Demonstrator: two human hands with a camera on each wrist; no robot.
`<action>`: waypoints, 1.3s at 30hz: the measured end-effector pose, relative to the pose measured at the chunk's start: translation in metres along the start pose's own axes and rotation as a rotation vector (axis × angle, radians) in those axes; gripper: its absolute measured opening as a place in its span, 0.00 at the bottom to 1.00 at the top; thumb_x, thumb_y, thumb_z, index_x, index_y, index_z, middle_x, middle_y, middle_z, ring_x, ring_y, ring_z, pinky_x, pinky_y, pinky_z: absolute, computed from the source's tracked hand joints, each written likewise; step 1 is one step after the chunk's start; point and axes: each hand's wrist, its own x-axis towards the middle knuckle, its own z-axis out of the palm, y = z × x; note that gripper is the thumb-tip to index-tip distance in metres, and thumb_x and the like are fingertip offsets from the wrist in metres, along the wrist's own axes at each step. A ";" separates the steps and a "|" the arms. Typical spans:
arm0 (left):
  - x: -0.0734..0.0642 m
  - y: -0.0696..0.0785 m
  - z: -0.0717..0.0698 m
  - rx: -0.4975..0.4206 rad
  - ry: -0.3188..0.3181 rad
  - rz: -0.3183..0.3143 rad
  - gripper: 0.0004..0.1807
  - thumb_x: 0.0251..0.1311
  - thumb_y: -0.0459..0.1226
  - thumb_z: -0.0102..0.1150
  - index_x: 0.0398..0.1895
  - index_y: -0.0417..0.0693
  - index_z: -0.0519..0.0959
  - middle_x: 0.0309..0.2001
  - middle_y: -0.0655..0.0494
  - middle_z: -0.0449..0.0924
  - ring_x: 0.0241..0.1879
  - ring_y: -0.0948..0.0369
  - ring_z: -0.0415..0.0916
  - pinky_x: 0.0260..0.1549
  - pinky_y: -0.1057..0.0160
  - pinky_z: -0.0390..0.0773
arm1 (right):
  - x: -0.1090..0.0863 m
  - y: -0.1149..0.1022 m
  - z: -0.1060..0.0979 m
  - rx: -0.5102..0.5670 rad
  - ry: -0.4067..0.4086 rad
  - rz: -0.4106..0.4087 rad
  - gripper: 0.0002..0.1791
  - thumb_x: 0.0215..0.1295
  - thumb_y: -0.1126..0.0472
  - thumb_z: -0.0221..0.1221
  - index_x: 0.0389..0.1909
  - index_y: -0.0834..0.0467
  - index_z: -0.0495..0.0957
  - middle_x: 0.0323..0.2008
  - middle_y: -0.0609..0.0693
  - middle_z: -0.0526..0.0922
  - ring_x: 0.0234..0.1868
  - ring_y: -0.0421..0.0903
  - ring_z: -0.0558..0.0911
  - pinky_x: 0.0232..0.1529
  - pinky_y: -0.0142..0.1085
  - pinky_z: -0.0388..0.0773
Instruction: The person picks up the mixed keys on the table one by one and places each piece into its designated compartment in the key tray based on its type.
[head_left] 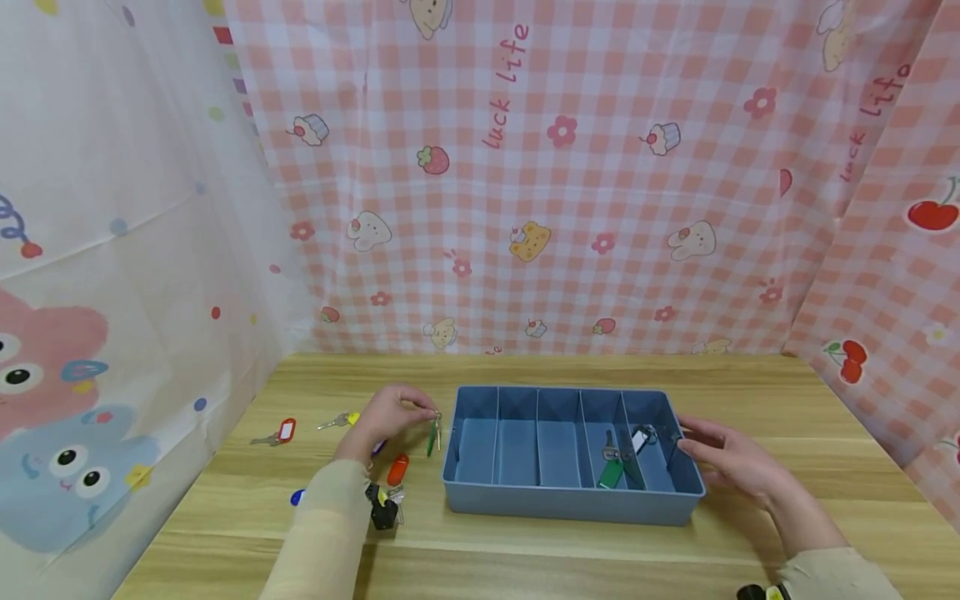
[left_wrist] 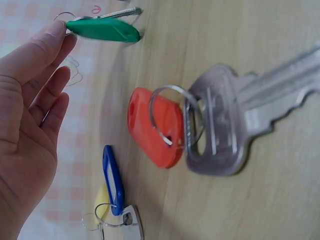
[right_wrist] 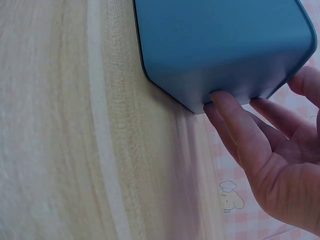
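My left hand [head_left: 393,419] pinches a split ring between thumb and fingertips. From the ring hang a green key tag [left_wrist: 105,30] and a key [left_wrist: 122,13], just left of a blue-grey divided box [head_left: 570,502]. My right hand [head_left: 738,458] rests its fingertips on the box's right end wall, the fingers [right_wrist: 245,130] fairly straight. Inside the box, a key with a green tag [head_left: 611,474] lies in the compartment second from the right. A key ring with a white-faced tag [head_left: 641,439] is in the rightmost one.
Left of the box lie a red-orange tag [left_wrist: 157,130] with a large key [left_wrist: 215,125], a blue tag [left_wrist: 114,180], a key with a red-framed tag [head_left: 287,431] and one with a yellow tag [head_left: 352,418]. A checked cloth [head_left: 525,275] hangs behind the wooden table [head_left: 585,558].
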 end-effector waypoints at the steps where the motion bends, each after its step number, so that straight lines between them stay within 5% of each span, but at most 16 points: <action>1: 0.000 0.000 -0.001 0.001 0.005 0.010 0.03 0.59 0.35 0.70 0.31 0.45 0.88 0.35 0.58 0.86 0.43 0.57 0.80 0.54 0.45 0.73 | 0.000 0.000 0.000 0.003 0.004 0.005 0.38 0.76 0.57 0.53 0.74 0.74 0.46 0.69 0.78 0.55 0.60 0.53 0.74 0.51 0.45 0.79; 7: -0.002 -0.002 -0.007 -0.028 0.032 0.043 0.02 0.60 0.33 0.68 0.31 0.44 0.88 0.36 0.55 0.86 0.43 0.54 0.81 0.53 0.44 0.74 | 0.000 0.000 0.000 0.004 0.002 0.005 0.39 0.76 0.57 0.53 0.74 0.74 0.46 0.69 0.78 0.55 0.59 0.54 0.74 0.51 0.45 0.80; 14: -0.003 0.003 -0.014 -0.051 0.062 -0.027 0.02 0.61 0.33 0.67 0.33 0.46 0.88 0.37 0.56 0.86 0.47 0.53 0.79 0.50 0.48 0.75 | 0.000 0.000 0.000 0.004 -0.001 -0.001 0.38 0.77 0.58 0.52 0.73 0.75 0.45 0.68 0.78 0.55 0.60 0.55 0.74 0.50 0.45 0.80; 39: -0.001 0.028 -0.027 -0.087 0.139 0.044 0.04 0.60 0.35 0.69 0.34 0.43 0.88 0.40 0.52 0.86 0.49 0.50 0.78 0.53 0.43 0.73 | 0.001 0.001 -0.001 0.011 -0.013 -0.002 0.38 0.77 0.58 0.52 0.74 0.75 0.44 0.68 0.79 0.53 0.61 0.57 0.73 0.51 0.47 0.80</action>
